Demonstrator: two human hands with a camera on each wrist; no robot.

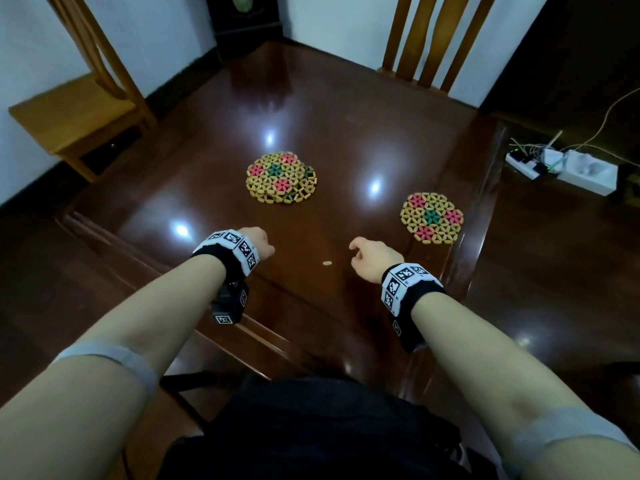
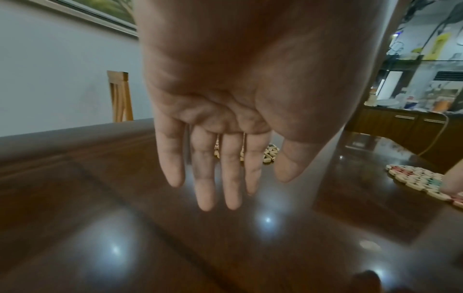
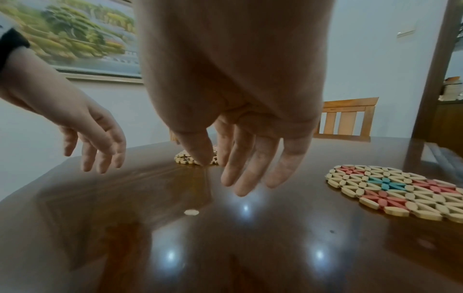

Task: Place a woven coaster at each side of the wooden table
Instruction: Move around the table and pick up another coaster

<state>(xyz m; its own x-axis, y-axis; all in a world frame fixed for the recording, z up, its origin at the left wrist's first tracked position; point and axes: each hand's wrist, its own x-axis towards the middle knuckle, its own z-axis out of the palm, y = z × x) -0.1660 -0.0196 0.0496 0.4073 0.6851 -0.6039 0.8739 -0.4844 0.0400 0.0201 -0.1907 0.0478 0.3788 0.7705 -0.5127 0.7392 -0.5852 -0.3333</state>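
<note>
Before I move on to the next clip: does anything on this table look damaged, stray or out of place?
Yes. A small pale oval bead lies loose on the dark glossy wooden table between the left hand and right hand. It resembles the beads of the two woven coasters, so it may have come off one.

Two woven coasters lie on the one table (image 1: 346, 133): a coaster stack (image 1: 281, 177) near the table's middle, where the top piece sits askew so its count stays unclear, and a single coaster (image 1: 432, 217) near the table's right edge. One small pale bead (image 1: 327, 263) lies on the table. Two hands are over it, left hand (image 1: 258, 242) and right hand (image 1: 370, 257). Two wooden chairs stand by the table, one chair (image 1: 79, 95) left, another chair (image 1: 429, 39) beyond
</note>
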